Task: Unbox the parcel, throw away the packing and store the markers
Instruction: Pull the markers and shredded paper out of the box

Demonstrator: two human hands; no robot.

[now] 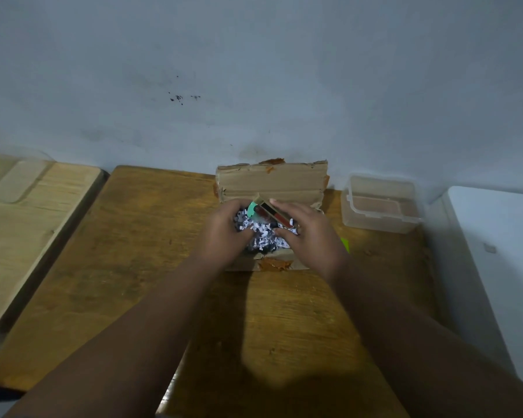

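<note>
Hands dig in the box [272, 182]: the left hand [224, 233] curls into paper bits [261, 236], and the right hand [308, 233] pinches the marker pack [274, 214] to lift it out.

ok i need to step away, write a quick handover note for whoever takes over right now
Left hand: in the open cardboard box, fingers buried in the shredded paper.
Right hand: also in the box, against the marker pack that sticks up out of the shreds; grip unclear.
Clear plastic container: right of the box on the wooden table, lid off, looks empty.
Done: box opened.
Left: lift out the markers, bin the packing, store markers.
</note>
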